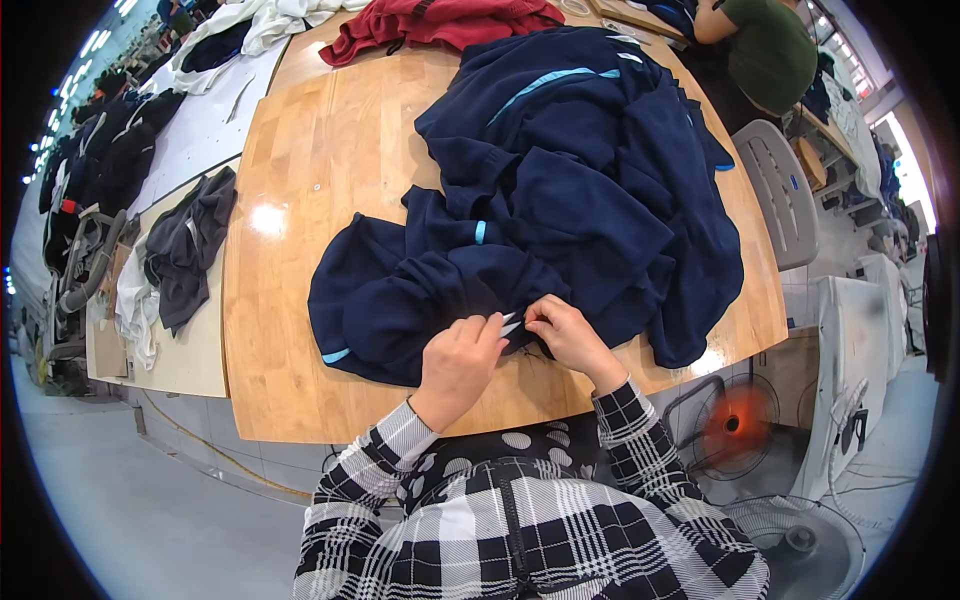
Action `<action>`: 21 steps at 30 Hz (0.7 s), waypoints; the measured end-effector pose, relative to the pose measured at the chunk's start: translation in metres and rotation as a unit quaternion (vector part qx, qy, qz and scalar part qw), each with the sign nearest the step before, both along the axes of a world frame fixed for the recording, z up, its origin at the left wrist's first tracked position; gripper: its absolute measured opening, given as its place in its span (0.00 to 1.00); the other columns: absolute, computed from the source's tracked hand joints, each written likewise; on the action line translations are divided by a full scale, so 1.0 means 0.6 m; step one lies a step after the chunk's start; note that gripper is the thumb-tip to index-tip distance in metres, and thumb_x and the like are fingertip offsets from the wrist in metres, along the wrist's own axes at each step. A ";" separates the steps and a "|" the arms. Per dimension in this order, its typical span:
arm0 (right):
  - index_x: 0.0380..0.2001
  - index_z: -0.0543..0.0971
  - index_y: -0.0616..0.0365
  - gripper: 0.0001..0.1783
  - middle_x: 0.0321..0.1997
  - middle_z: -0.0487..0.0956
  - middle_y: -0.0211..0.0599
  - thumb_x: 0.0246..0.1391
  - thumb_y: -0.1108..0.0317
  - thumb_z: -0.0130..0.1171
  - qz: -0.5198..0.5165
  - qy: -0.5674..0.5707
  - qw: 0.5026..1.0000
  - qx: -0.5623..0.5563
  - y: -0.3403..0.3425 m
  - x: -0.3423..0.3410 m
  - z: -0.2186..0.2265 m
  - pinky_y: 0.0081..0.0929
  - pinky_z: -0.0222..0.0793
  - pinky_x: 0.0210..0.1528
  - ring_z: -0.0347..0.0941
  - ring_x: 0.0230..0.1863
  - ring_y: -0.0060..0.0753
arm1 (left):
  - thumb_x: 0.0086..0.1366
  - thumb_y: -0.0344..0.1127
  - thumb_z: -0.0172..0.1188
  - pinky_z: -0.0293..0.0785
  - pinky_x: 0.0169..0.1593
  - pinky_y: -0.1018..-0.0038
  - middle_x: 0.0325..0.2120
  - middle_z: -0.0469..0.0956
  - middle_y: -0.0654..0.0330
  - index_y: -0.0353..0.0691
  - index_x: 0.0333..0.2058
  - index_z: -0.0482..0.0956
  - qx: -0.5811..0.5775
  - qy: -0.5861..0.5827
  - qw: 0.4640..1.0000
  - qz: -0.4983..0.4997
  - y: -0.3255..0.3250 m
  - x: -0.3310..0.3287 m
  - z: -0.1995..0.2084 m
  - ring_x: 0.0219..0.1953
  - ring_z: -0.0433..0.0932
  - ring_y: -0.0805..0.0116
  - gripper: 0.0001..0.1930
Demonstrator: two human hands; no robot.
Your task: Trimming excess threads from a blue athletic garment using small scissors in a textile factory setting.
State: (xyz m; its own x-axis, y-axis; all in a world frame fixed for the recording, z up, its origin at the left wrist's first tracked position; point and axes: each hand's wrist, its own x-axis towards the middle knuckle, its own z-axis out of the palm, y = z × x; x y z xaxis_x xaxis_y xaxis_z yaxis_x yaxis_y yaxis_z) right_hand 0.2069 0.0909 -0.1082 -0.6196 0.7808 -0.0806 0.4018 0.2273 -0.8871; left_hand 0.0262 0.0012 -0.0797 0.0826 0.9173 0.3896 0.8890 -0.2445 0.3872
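Near the front edge of the wooden table [290,160], a navy blue garment [590,200] with light blue trim lies in a loose, rumpled heap. My left hand [462,358] is closed around small thread snips [511,325], whose pale pointed blades show beyond the fingers, toward my right hand. With thumb and fingers pinched together, my right hand [566,338] grips the garment's near edge just right of the blade tips. Whether a thread lies between the blades is too small to tell.
Red cloth [430,25] lies at the table's far side. Dark grey and white pieces of clothing [190,250] rest on a lower surface at left. A grey plastic chair [777,190] stands at right, near a person in dark green [770,55]. Fans [738,425] stand at lower right.
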 end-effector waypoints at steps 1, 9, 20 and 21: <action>0.32 0.74 0.64 0.03 0.34 0.73 0.38 0.54 0.77 0.56 -0.001 0.001 1.000 -0.001 0.000 0.000 -0.001 0.24 0.68 0.38 0.70 0.33 0.31 | 0.51 0.34 0.66 0.72 0.31 0.73 0.29 0.75 0.62 0.38 0.38 0.78 -0.001 0.001 1.000 -0.001 -0.001 0.000 -0.003 0.29 0.76 0.66 0.15; 0.31 0.74 0.65 0.03 0.34 0.73 0.39 0.54 0.77 0.56 -0.005 0.004 1.000 0.013 -0.001 -0.001 -0.006 0.25 0.68 0.38 0.71 0.33 0.35 | 0.51 0.31 0.62 0.70 0.29 0.74 0.24 0.72 0.62 0.37 0.36 0.79 -0.004 0.085 0.994 -0.065 0.014 0.003 -0.019 0.25 0.75 0.68 0.11; 0.30 0.72 0.66 0.03 0.33 0.72 0.44 0.53 0.77 0.55 -0.006 0.010 0.999 0.042 -0.005 -0.004 -0.011 0.29 0.69 0.39 0.71 0.34 0.42 | 0.53 0.31 0.63 0.71 0.29 0.73 0.23 0.73 0.62 0.38 0.35 0.80 -0.012 0.050 0.997 -0.064 0.019 -0.009 -0.030 0.25 0.76 0.66 0.09; 0.30 0.72 0.66 0.04 0.34 0.72 0.46 0.53 0.77 0.56 -0.002 0.010 0.999 0.038 -0.006 -0.005 -0.010 0.32 0.69 0.40 0.72 0.36 0.46 | 0.53 0.32 0.63 0.71 0.29 0.73 0.23 0.73 0.62 0.38 0.35 0.80 -0.019 0.039 0.997 -0.058 0.016 -0.011 -0.028 0.26 0.76 0.66 0.10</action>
